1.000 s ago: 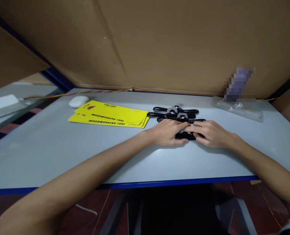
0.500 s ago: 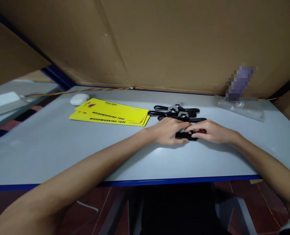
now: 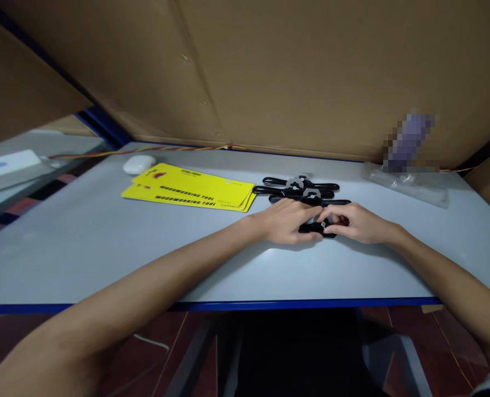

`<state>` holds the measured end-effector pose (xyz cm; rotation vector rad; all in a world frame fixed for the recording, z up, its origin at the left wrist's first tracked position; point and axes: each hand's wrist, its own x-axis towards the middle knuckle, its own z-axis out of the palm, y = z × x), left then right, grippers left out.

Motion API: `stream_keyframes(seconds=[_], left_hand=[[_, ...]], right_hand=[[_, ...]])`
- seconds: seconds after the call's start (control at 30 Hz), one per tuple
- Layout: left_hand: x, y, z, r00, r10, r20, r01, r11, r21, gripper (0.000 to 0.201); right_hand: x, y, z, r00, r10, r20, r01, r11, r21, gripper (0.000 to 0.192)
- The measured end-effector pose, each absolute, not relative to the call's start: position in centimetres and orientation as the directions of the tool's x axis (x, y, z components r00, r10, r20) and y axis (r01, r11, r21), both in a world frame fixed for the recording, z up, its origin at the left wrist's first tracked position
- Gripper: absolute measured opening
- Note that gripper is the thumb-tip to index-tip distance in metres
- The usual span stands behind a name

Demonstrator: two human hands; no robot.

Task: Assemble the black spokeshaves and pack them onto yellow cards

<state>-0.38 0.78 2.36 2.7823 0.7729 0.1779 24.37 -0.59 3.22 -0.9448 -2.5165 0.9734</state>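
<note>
A black spokeshave (image 3: pixel 329 232) lies on the table in front of me, mostly covered by both hands. My left hand (image 3: pixel 288 221) is closed around its left side, with the thumb along the near edge. The thumb and index finger of my right hand (image 3: pixel 354 221) are bent together at the tool's middle, by a small screw (image 3: pixel 323 224). Just beyond my hands lie several more black spokeshaves (image 3: pixel 294 192) with grey metal blade plates, overlapping one another. What lies under my fingers is partly hidden.
Yellow cards (image 3: pixel 187 187) printed "WOODWORKING TOOL" overlap on the left. A white rounded case (image 3: pixel 138 164) sits behind them. Clear plastic packaging (image 3: pixel 422 190) lies at the back right below a blurred-out purple object (image 3: pixel 410 143). Cardboard walls (image 3: pixel 294 77) enclose the table (image 3: pixel 104 259).
My right index finger has drawn in closer to the thumb at the spokeshave's screw. My left hand keeps its hold. The whole view has shifted slightly.
</note>
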Motion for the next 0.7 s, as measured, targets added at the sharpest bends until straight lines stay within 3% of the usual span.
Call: stream_keyframes(seconds=[0.2, 0.7], left_hand=[[-0.56, 0.94, 2.28, 0.867, 0.496, 0.054, 0.467, -0.846, 0.258, 0.031], [-0.57, 0.99, 2.0, 0.873, 0.482, 0.077, 0.451, -0.856, 0.253, 0.034]], right_hand=[[24.27, -0.73, 3.02, -0.731, 0.681, 0.041, 0.476, 0.552, -0.685, 0.018], [24.06, -0.78, 2.92, -0.716, 0.696, 0.053, 0.492, 0.557, -0.669, 0.014]])
